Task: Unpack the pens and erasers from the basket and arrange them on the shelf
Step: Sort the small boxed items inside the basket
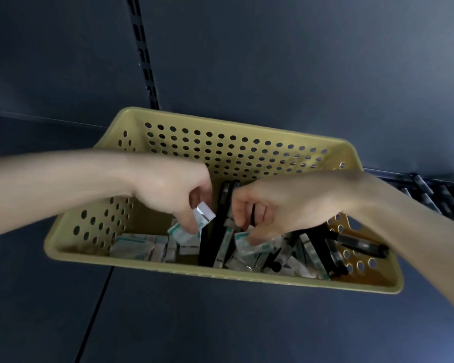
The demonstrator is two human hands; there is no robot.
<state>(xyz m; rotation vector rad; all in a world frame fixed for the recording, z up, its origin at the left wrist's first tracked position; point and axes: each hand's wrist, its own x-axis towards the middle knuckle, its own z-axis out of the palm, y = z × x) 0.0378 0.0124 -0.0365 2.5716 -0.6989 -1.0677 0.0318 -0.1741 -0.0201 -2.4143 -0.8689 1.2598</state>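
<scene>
Erasers (pixel 139 247) in teal-printed wrappers, lettering too blurred for me to read, share the yellow basket (pixel 220 275) with black pens (pixel 362 246) on the dark shelf (pixel 220 323). My left hand (pixel 173 195) pinches one eraser (pixel 203 213) in its fingers; my right hand (pixel 281 208) curls round a pen (pixel 253 213). Open shelf fronts the near rim; a row of pens (pixel 435 195) lies at right.

A: How many baskets?
B: One yellow perforated basket (pixel 168 265). Two hands: left hand (pixel 173 189), right hand (pixel 281 205).
A: Black pens (pixel 220 218)?
B: About six inside, overlapping. At least four more shelf pens (pixel 435 195), blurred.
A: Wrapped erasers (pixel 139 247)?
B: Roughly a dozen, too heaped to count exactly.
</scene>
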